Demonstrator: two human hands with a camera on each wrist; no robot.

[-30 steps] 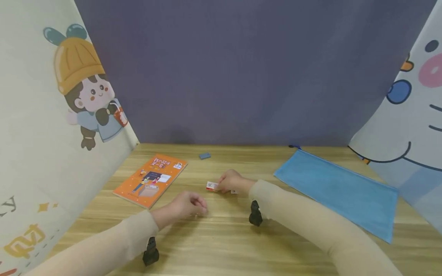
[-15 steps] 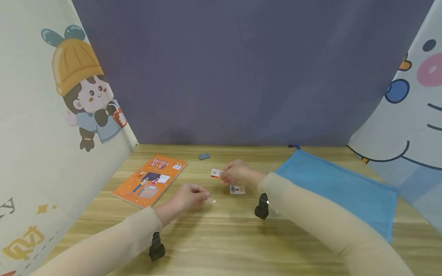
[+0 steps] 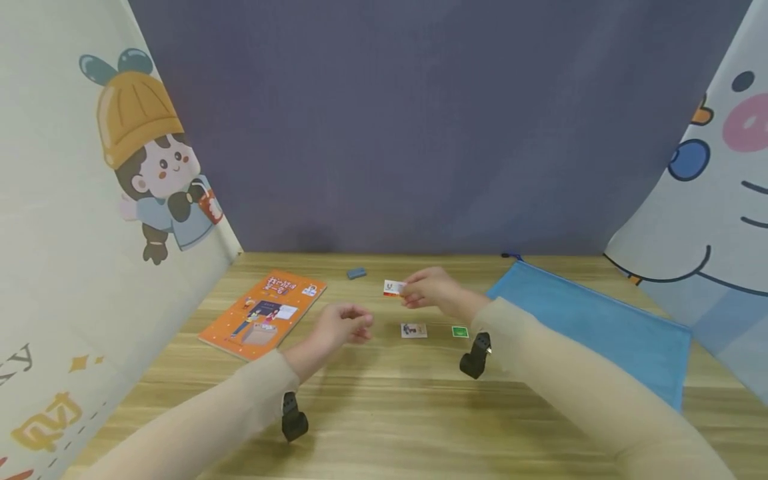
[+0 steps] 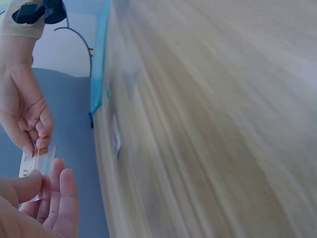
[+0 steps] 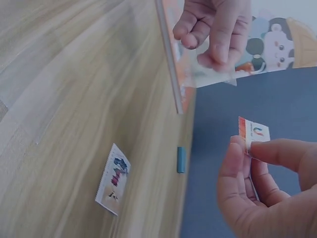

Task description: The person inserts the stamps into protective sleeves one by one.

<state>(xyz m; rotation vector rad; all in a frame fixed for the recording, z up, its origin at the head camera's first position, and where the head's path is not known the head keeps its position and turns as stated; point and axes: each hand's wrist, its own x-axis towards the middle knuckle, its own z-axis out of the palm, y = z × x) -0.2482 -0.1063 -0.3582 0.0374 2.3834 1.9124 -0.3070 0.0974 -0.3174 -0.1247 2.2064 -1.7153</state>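
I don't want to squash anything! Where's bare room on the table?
Try the back, between the blue block and blue pouch, or between pouch and right wall. The middle's crowded: left hand, right hand, held stamp, picture stamp, green piece.

head: high, forward-down | left wrist: close, rightward | right wrist: close, leftward | wrist views share left hand (image 3: 341, 327), right hand (image 3: 438, 291)

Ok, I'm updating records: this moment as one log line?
left hand: pinches clear plastic | right hand: holds stamp | table: picture stamp, green card, orange book, blue pouch

Red-edged white stamp (image 5: 258, 130), clear film (image 5: 210, 78), both pinched
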